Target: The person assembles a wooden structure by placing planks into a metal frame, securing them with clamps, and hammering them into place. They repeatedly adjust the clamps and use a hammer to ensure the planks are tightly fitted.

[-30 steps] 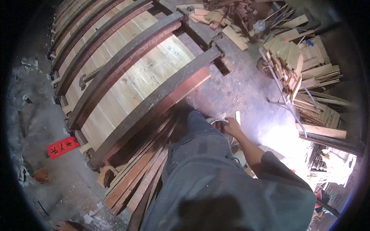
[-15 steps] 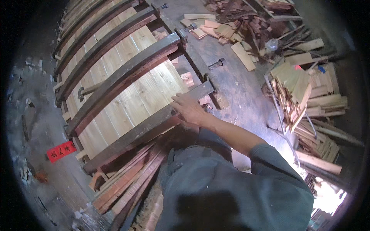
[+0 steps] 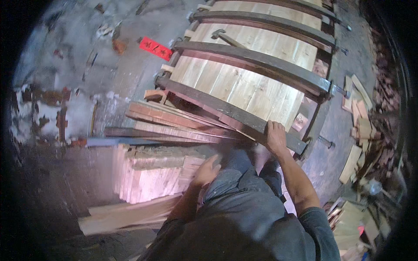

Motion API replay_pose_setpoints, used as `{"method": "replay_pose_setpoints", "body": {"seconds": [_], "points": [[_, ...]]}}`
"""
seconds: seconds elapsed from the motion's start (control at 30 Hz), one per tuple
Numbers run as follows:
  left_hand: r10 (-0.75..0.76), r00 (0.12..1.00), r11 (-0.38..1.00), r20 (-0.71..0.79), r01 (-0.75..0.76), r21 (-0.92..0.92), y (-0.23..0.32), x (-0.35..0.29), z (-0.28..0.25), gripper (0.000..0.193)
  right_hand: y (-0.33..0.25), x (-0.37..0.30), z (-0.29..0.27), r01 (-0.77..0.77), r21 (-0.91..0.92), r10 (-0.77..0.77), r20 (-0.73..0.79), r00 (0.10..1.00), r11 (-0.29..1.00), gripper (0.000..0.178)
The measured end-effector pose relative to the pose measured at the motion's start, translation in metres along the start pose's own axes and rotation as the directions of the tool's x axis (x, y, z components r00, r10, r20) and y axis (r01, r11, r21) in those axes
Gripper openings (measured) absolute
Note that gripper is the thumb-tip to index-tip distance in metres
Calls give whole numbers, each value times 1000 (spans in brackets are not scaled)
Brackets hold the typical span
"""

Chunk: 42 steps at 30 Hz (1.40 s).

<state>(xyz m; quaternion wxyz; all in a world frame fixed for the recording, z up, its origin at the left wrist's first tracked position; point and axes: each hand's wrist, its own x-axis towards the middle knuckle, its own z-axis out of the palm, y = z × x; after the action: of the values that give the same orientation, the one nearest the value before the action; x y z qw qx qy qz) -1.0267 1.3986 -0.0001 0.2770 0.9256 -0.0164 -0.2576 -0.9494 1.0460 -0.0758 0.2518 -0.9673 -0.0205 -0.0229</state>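
Note:
My right hand (image 3: 276,137) curls its fingers over the nearest dark clamp bar (image 3: 204,101), close to that bar's right end. Beneath the row of clamp bars lies a panel of pale wooden boards (image 3: 244,87), set edge to edge. My left hand (image 3: 207,172) hangs by my left thigh with its fingers apart and nothing seen in them. It is nearest to a stack of short, pale boards (image 3: 152,178). A hammer (image 3: 230,40) rests on the panel behind the second clamp bar.
Long loose planks (image 3: 174,124) fan out under the clamp's near end. Threaded screws (image 3: 325,142) jut out along its right side. Scrap wood (image 3: 361,126) lies heaped at the far right. A red paper strip (image 3: 155,48) is near the clamp's left edge.
The view has swung left, so the clamp now sits farther right. My left hand and the stack of short boards have come into view. My right hand stays on the nearest bar.

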Motion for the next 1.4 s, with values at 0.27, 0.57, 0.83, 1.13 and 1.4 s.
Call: {"method": "replay_pose_setpoints", "body": {"seconds": [0.27,0.57,0.83,1.13,1.4], "points": [[-194,978,784,-78,107,-612,23,39,-2,68,-3,-32,-52,-71,-85,77,73,994,994,42],[-458,889,118,5,66,-991,36,256,-67,80,14,-27,-22,-156,-405,248,186,951,901,51],[-752,592,378,-291,25,-925,-60,370,-16,89,-27,4,-8,-301,-415,379,118,918,859,43],[-697,625,385,-351,-86,-919,-2,326,-74,59,-29,0,-15,-331,-360,377,65,924,872,33],[-582,547,406,-601,-445,-798,40,289,-229,51,-86,58,-36,-120,-134,122,7,993,984,38]]}}
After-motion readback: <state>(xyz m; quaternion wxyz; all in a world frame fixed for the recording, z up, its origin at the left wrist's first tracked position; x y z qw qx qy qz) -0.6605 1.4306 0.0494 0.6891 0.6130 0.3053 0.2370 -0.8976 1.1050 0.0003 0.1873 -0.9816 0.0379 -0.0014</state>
